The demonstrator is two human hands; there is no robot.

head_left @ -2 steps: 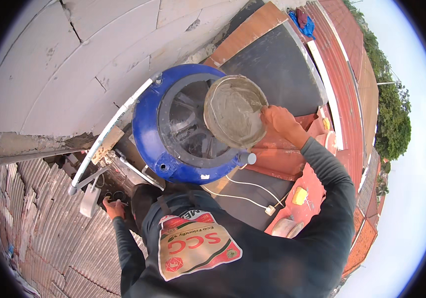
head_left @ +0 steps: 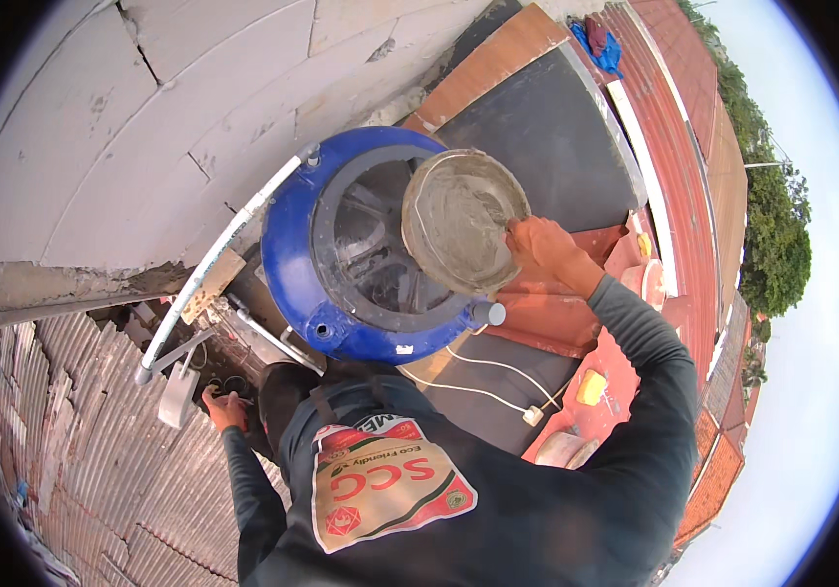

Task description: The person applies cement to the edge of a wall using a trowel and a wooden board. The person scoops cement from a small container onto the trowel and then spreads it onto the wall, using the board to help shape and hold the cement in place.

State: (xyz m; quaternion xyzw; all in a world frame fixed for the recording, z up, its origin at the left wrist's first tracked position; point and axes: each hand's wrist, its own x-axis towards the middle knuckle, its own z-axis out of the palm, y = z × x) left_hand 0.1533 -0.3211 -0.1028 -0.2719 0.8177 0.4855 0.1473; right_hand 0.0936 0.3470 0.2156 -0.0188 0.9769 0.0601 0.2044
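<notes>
A round, mortar-caked bucket (head_left: 429, 249) stands on the right part of the black lid (head_left: 366, 245) of a blue water tank (head_left: 287, 259). Wet grey mortar (head_left: 459, 210) fills it, with a fresh hollow near the right side. My right hand (head_left: 551, 249) is closed at the bucket's right rim, fingertips reaching over the mortar; whatever they grip is hidden. Low on the left, my left hand (head_left: 227, 409) hangs beside my leg with thumb and finger apart and nothing visible in it. A grey flat plate (head_left: 177, 396) is close to it.
A white pipe (head_left: 214, 254) curves along the tank's left, by the block wall (head_left: 185, 117). White cables (head_left: 478, 391) cross the dark surface in front. Yellow sponge-like blocks (head_left: 591, 387) lie on red sheeting (head_left: 615, 367). Corrugated roofing (head_left: 87, 450) spreads at lower left.
My right hand has shifted slightly down and left along the bucket's rim, and the mortar near it shows a deeper hollow. The left hand stays put.
</notes>
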